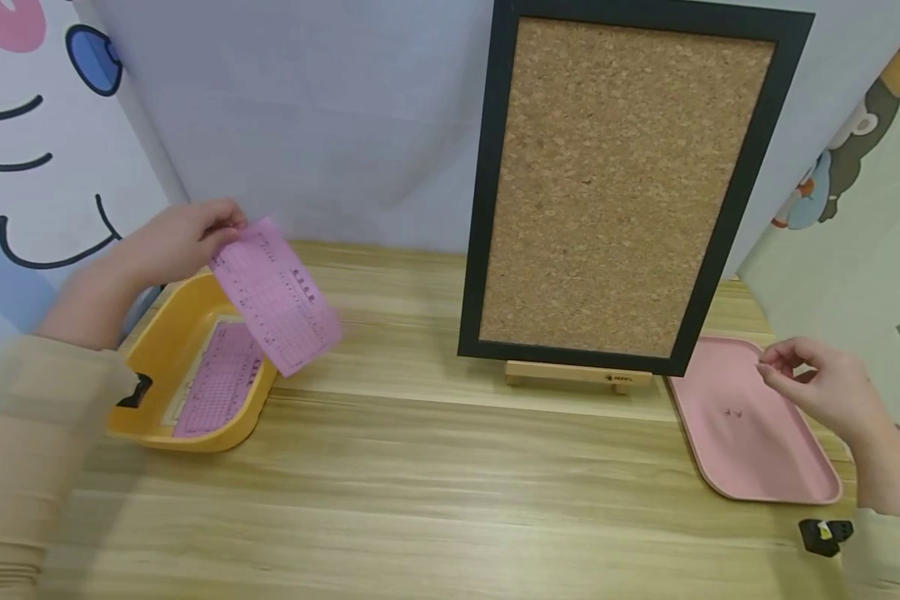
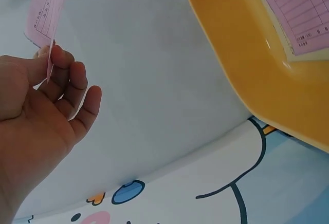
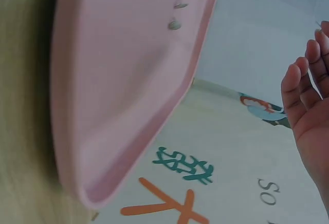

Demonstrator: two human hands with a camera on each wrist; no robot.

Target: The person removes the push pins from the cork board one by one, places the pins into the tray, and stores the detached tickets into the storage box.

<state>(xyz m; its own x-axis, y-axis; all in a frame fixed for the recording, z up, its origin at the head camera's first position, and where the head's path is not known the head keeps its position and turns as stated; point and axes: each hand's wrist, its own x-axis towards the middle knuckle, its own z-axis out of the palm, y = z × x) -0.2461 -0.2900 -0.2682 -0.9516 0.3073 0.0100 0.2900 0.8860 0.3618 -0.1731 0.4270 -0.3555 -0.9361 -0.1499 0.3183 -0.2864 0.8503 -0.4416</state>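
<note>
My left hand pinches a pink printed form by its upper corner, thumb against fingers. The sheet hangs tilted above the right rim of a yellow basket, where more pink forms lie. In the left wrist view, the held form appears nearly edge-on. My right hand is over a pink tray, thumb and forefinger together. A thin pin tip shows at the fingertips in the right wrist view; the rest of that thumbtack is hidden. Two thumbtacks lie in the tray.
A black-framed cork board leans upright on a small wooden stand at the back of the wooden table. Behind it hangs a pale cloth. A small black object is by the right sleeve.
</note>
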